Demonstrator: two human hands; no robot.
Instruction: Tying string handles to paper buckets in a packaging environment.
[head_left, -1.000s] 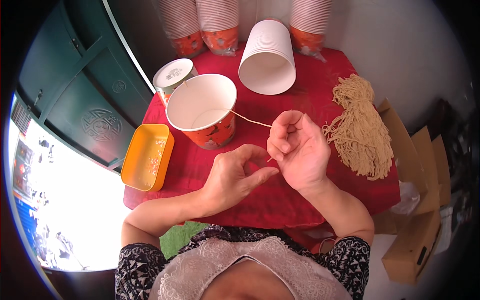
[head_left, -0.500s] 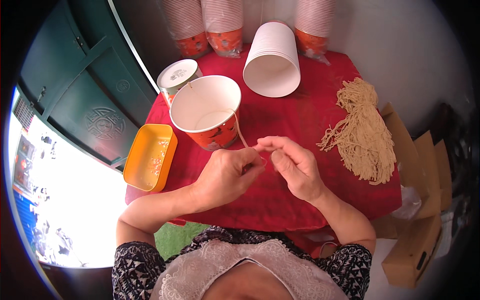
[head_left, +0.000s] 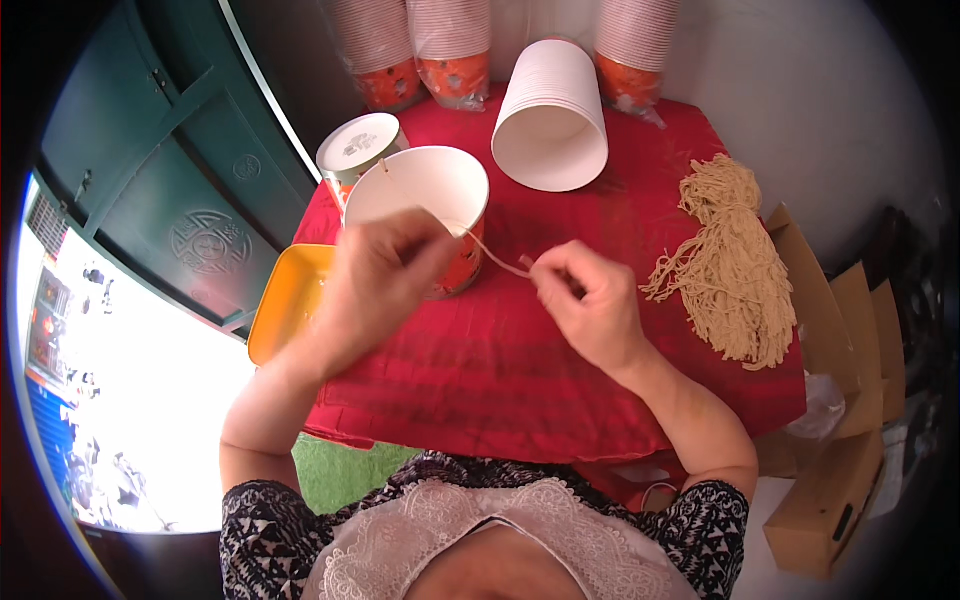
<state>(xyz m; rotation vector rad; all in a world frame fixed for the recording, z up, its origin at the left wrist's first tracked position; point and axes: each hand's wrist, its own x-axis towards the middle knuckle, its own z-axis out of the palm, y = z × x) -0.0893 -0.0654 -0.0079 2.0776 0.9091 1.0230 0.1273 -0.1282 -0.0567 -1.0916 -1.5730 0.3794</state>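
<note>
At the far left stands a green door (head_left: 170,190) with embossed emblems. A yellow container (head_left: 285,300) sits on the left edge of the red-covered worktop (head_left: 480,390), partly hidden by the left forearm. Behind it is a white-lidded tub (head_left: 360,145). The left hand (head_left: 385,285) is raised in front of the open bucket (head_left: 430,180), hiding part of it; that grip is half curled and blurred, so I cannot tell if it has hold of anything. The bucket stands upright, white inside and orange-patterned outside. From its right rim a thin tan cord (head_left: 500,260) runs to the right hand (head_left: 595,300), whose grip is pinched, thumb and forefinger together on the cord. Behind, a stack of white buckets (head_left: 550,120) lies on its side. Farther right lies a bundle of tan cords (head_left: 735,265), then a cardboard box (head_left: 825,500) below the worktop.
</note>
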